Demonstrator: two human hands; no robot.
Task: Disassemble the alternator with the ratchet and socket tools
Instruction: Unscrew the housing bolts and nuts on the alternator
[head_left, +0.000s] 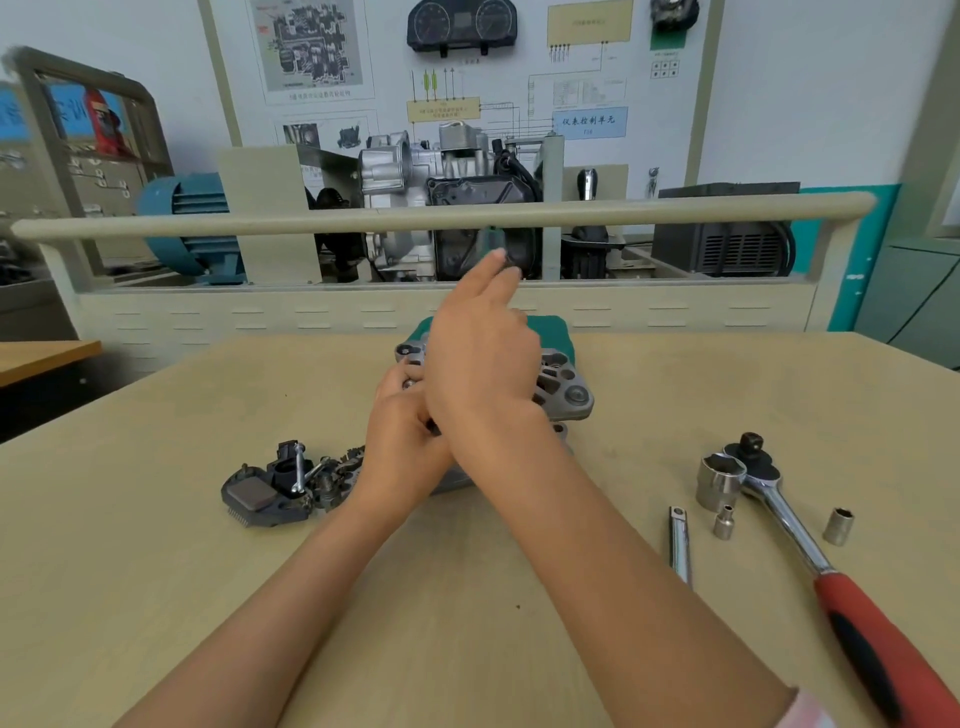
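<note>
Though both hands cover most of the cast-metal alternator (563, 387) at the tabletop's (156, 571) middle, its ribbed grey housing shows beside them. The left hand (402, 441) curls its grip round the near side; the right hand (480, 353) lies across it, forefinger straight, its hold hidden. The chrome ratchet (810, 551) lies right, red-handled, partly cut off.

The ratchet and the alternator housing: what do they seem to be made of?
The ratchet: its head and shaft look like chrome-plated steel, mirror-bright with sharp reflections; its grip looks like red and black rubber or plastic, matte.
The alternator housing: probably cast aluminium, dull grey and slightly grainy, with no polish; the hands cover much of it.
</note>
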